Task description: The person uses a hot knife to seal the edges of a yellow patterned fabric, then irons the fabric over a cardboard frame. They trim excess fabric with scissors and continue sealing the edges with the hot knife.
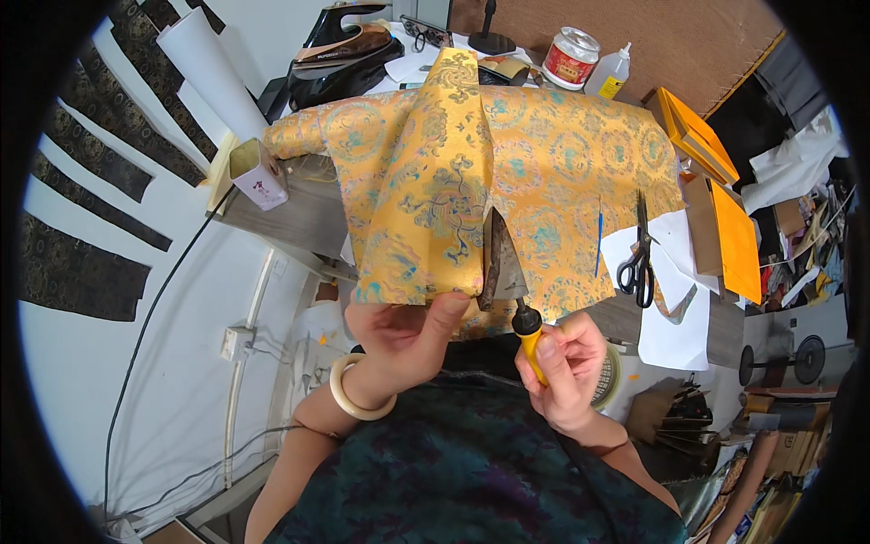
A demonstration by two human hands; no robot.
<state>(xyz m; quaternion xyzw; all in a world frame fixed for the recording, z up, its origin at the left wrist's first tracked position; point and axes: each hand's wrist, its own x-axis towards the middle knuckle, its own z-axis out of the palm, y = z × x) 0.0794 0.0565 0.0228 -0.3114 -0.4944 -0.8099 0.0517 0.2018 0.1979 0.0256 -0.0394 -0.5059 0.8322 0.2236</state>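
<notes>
A golden-yellow brocade garment [408, 227] with round multicoloured motifs spreads over the table, its front edge overhanging towards me. My left hand [408, 331] is closed on that edge, thumb on top and fingers underneath. In my right hand [566, 367] is a yellow-handled tool [528, 340] with a black collar, which looks like a small soldering iron. Its thin tip points up at the garment's slit, where a dark brown strip [492, 263] and a grey inner layer show. Right of the slit, a blue pen [599, 240] and black scissors [641, 258] lie on the cloth and white paper.
A black steam iron [340, 59], a red-labelled can [571, 59] and a squeeze bottle [609, 72] stand at the back. On the left are an open tin [258, 172] and a white paper roll [213, 77]. Orange boxes [732, 236] line the right edge.
</notes>
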